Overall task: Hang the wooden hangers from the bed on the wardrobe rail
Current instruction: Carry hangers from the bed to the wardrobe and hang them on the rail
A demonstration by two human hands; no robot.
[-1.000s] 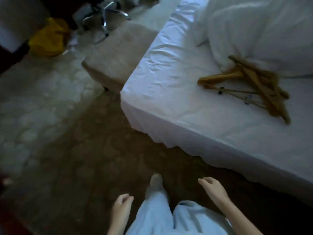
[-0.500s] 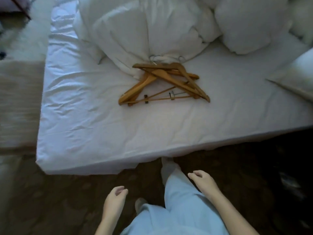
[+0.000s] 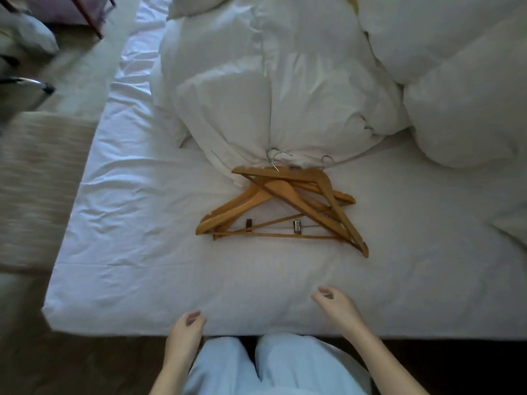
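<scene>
The wooden hangers (image 3: 281, 208) lie in an overlapping pile on the bed (image 3: 159, 266), ahead of both hands and slightly nearer the right hand (image 3: 335, 307) than the left hand (image 3: 185, 330). The metal hooks (image 3: 278, 158) point away from the hands and rest against the bunched duvet (image 3: 271, 89); the lower bars face the hands. This orientation presents the bars and shoulders as the closest grasp points.

Both hands are empty. The fingers of each are loosely curled and apart, clamped on nothing. The right hand is extended over the mattress edge; the left hand sits at the edge, further back. The posture is consistent with the start of a reach, with the right hand likely to lead.

The person stands against the near edge of the bed, legs touching or just beside it. The wardrobe rail is not in view.

Caution: the hangers are interlocked, and two carry metal clips (image 3: 296, 226) on the lower bar. Lifting one may drag the others. Gathering the pile by the hooks or the stacked shoulders should keep it together for transfer.
</scene>
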